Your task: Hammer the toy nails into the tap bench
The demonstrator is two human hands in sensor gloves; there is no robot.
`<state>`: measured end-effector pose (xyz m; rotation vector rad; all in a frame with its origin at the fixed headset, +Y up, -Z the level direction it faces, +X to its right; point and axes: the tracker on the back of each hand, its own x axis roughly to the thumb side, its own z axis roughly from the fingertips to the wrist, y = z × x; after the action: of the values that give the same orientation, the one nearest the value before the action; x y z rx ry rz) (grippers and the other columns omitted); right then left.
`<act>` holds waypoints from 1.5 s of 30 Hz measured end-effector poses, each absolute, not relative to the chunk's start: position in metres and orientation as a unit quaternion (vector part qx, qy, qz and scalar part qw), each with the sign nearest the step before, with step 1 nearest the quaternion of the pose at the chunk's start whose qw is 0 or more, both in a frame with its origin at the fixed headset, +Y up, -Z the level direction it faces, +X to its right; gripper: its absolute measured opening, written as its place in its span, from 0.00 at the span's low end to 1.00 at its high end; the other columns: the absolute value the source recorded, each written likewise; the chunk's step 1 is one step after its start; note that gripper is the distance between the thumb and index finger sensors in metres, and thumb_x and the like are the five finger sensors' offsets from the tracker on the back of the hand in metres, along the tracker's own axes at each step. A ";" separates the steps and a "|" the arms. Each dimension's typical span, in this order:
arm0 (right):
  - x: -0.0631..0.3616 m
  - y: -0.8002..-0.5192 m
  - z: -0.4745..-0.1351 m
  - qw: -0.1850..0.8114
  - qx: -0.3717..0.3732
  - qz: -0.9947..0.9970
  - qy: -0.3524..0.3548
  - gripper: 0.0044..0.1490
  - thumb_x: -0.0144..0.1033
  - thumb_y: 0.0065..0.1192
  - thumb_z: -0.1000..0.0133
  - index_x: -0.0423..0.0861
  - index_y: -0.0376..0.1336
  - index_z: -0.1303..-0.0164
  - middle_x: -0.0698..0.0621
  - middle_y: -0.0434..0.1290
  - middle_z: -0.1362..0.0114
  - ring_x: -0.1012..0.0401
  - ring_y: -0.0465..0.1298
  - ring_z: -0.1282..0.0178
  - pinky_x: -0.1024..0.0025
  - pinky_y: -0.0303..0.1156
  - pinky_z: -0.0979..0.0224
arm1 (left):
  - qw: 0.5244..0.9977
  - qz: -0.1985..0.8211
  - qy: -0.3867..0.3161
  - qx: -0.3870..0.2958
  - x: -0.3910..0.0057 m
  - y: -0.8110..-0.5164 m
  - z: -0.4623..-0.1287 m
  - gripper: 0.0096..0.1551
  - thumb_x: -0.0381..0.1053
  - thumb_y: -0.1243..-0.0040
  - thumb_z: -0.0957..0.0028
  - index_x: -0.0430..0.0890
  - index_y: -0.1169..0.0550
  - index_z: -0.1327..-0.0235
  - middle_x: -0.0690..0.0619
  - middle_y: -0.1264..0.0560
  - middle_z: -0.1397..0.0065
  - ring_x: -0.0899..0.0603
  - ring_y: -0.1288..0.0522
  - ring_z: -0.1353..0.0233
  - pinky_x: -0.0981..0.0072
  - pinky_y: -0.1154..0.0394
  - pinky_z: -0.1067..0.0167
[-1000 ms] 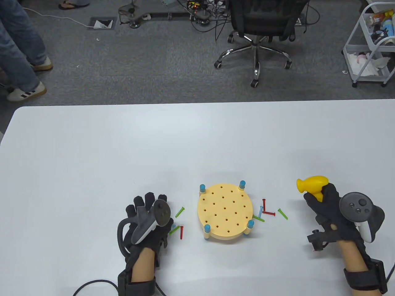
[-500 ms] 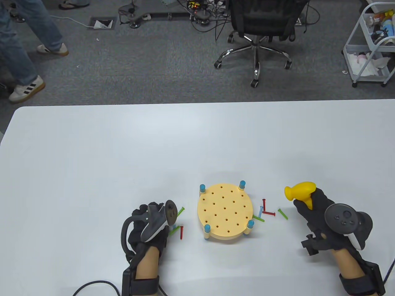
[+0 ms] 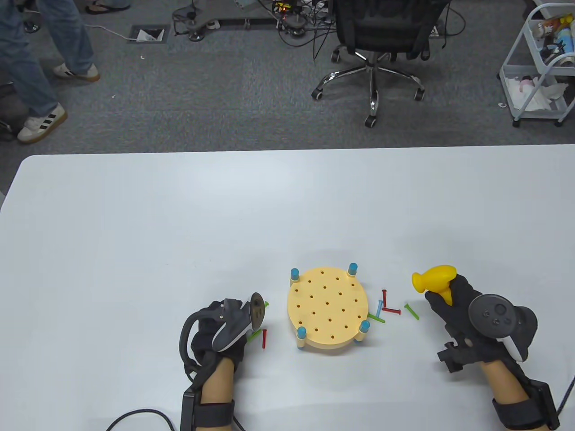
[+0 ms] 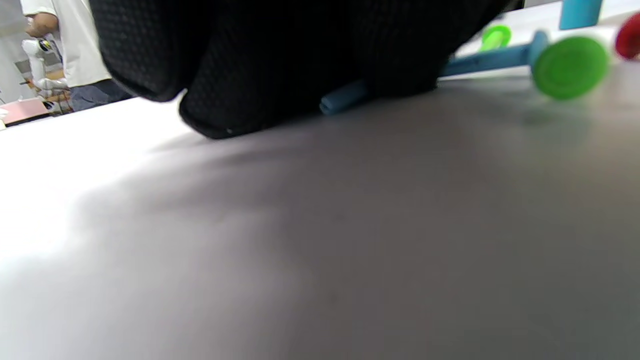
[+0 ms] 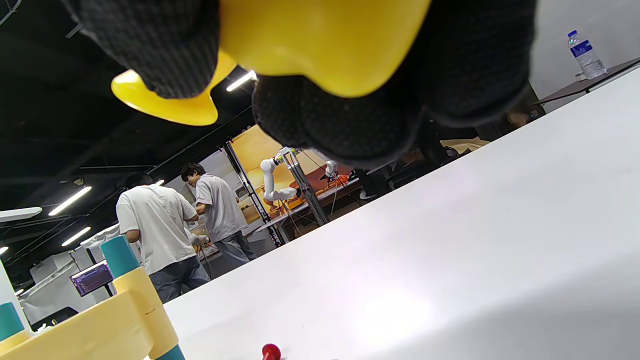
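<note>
Centrally, the round yellow tap bench [image 3: 327, 310] is sitting on the white table [image 3: 179, 224], standing on four blue-capped legs, its holed top carrying no nails.

Right hand [image 3: 467, 314] is hovering well to the right of the bench, fingers curling tight round the handle of the yellow toy hammer [image 3: 435, 280]; the hammer head is pointing left toward the bench. In the right wrist view the gloved fingers [image 5: 340, 125] are wrapping the yellow handle [image 5: 320, 45] from both sides, held above the table surface.

Left hand [image 3: 220, 325] is lying low on the table just left of the bench, over a small cluster of nails. In the left wrist view the gloved fingers [image 4: 280, 65] are pressing down on the shank of a blue nail [image 4: 450, 70] lying flat; whether they are actually pinching it or only resting on it is hard to tell, as the glove is filling the frame. A green nail head [image 4: 570, 67] is lying just beside the blue one, blurred.

From above, a red nail [image 3: 264, 338] and a green nail [image 3: 254, 335] are showing at the hand's right edge.

Loose nails are also lying right of the bench: two red ones [image 3: 390, 310] crossing, a green one [image 3: 411, 311] near the hammer, another green [image 3: 376, 318] and a blue one [image 3: 380, 309] touching the bench's near-right leg area.
</note>
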<state>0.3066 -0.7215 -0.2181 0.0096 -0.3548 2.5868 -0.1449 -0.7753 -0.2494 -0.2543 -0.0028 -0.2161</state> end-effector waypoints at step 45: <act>0.292 -0.731 -0.223 0.228 0.032 0.968 -0.098 0.40 0.59 0.57 0.53 0.44 0.63 0.39 0.52 0.79 0.49 0.60 0.83 0.59 0.59 0.79 0.46 | 0.975 0.148 -0.156 0.052 -0.093 -0.684 -0.236 0.24 0.50 0.38 0.57 0.48 0.24 0.46 0.45 0.15 0.56 0.48 0.16 0.65 0.59 0.20 0.65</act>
<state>0.2918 -0.7311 -0.2231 0.0868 -0.2691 2.6674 -0.0930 -0.6836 -0.2364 0.1055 -0.3155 0.2976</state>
